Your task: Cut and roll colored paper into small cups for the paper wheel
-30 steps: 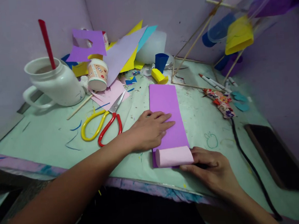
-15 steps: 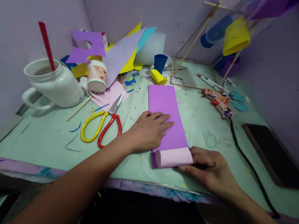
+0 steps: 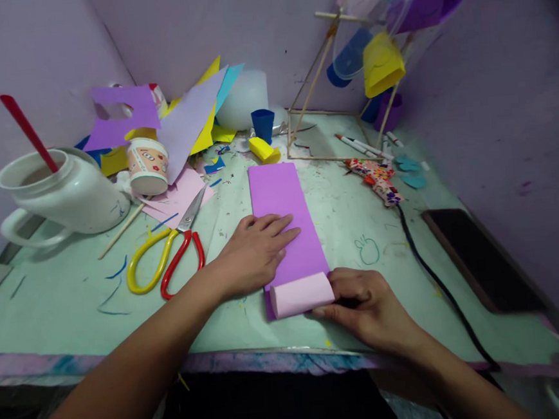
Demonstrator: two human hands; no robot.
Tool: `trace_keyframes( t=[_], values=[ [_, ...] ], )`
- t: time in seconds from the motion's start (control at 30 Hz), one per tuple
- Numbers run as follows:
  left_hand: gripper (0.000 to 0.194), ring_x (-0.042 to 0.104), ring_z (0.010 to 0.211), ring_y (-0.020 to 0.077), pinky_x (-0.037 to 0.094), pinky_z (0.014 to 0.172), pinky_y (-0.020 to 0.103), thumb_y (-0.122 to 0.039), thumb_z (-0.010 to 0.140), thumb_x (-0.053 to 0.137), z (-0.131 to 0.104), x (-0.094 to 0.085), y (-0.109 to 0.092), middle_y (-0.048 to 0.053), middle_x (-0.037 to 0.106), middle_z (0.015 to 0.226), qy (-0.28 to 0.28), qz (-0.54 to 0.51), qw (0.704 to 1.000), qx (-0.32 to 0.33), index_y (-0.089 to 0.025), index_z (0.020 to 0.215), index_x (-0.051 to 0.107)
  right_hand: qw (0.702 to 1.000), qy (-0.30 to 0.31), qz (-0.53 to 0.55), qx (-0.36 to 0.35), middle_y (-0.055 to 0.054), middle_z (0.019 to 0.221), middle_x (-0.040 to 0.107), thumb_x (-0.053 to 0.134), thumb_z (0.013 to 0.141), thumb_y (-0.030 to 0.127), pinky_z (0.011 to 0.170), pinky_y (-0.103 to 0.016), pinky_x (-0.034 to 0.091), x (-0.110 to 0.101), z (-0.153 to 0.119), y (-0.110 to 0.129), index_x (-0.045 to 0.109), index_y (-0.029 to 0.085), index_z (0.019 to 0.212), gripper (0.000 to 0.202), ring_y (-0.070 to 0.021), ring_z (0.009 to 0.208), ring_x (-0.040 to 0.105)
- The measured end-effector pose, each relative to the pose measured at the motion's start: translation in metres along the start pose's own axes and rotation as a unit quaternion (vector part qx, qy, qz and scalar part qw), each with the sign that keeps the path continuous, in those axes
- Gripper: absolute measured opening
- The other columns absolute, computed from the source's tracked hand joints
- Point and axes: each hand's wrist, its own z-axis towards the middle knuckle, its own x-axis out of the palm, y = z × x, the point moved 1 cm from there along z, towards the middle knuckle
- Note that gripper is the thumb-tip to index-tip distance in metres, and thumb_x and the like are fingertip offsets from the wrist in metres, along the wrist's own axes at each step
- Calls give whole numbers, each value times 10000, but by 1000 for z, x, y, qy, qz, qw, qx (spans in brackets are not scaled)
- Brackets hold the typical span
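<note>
A long purple paper strip [image 3: 280, 190] lies on the table, pointing away from me. Across its near end rests a pale pink paper roll [image 3: 302, 295]. My left hand [image 3: 254, 253] lies flat on the strip's left side, fingers spread toward the right. With thumb and fingers, my right hand [image 3: 359, 300] pinches the right end of the pink roll. Scissors [image 3: 184, 226] with one yellow and one red handle lie left of my left hand, blades partly spread.
A white mug [image 3: 65, 194] with a red stick stands at the left, beside a printed paper cup [image 3: 147, 165]. Coloured papers are piled behind. A stick frame [image 3: 315, 77] stands at the back right; a phone [image 3: 482, 261] and black cable [image 3: 429, 262] lie right.
The view has turned slightly right, so the table's contents appear shifted left. Both hands keep the same places on the strip and the roll.
</note>
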Motion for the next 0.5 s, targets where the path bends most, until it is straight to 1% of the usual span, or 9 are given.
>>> trace_keyframes(
  t=[0.1, 0.2, 0.27, 0.33, 0.37, 0.43, 0.5],
  values=[
    [445, 255, 1325, 209, 192, 1041, 452, -380, 932, 249, -2, -5, 2, 27, 316, 1471, 16, -44, 999, -11, -268, 1341, 383, 1000, 5, -8, 7, -22, 594, 597, 685, 735, 291, 511, -248, 400, 0, 1, 1, 699, 161, 648, 157, -134, 552, 537],
    [530, 202, 1359, 209, 148, 1071, 475, -515, 913, 192, -4, -9, 4, 44, 286, 1482, 38, -100, 994, -15, -266, 1326, 411, 1000, 8, -11, 4, -15, 605, 607, 684, 737, 279, 539, -243, 407, 0, 3, 2, 707, 173, 680, 122, -133, 573, 542],
    [600, 178, 1370, 233, 123, 1082, 497, -590, 874, 226, -5, -10, 5, 74, 261, 1487, 48, -105, 993, 0, -250, 1337, 401, 1000, 7, -15, -4, -6, 607, 613, 689, 729, 251, 559, -239, 412, -1, 4, 2, 703, 179, 681, 87, -131, 587, 547],
    [671, 169, 1371, 270, 117, 1085, 522, -650, 822, 301, -6, -9, 7, 91, 235, 1493, 55, -90, 994, 16, -241, 1346, 389, 1000, 2, -20, -16, 1, 604, 613, 703, 707, 222, 567, -235, 412, -2, 4, 3, 686, 175, 647, 79, -127, 593, 548],
    [692, 169, 1369, 287, 126, 1084, 534, -665, 804, 325, -6, -9, 7, 90, 227, 1495, 54, -81, 995, 24, -242, 1347, 388, 1000, 1, -21, -20, 3, 609, 616, 715, 692, 218, 569, -233, 413, -4, 4, 3, 677, 171, 635, 83, -125, 596, 549],
    [658, 172, 1368, 292, 143, 1084, 543, -642, 820, 321, -6, -6, 9, 64, 211, 1502, 53, -68, 996, 27, -264, 1358, 367, 1000, 1, -14, -21, 1, 653, 635, 747, 653, 237, 577, -229, 418, -8, 3, 4, 671, 171, 657, 100, -123, 615, 554],
    [623, 164, 1371, 286, 135, 1087, 549, -619, 835, 313, -6, -5, 12, 39, 197, 1506, 41, -62, 997, 32, -291, 1364, 348, 1000, 2, 17, -23, -12, 741, 663, 779, 609, 262, 596, -229, 433, -12, 1, 4, 682, 172, 755, 197, -126, 650, 565]
  ],
)
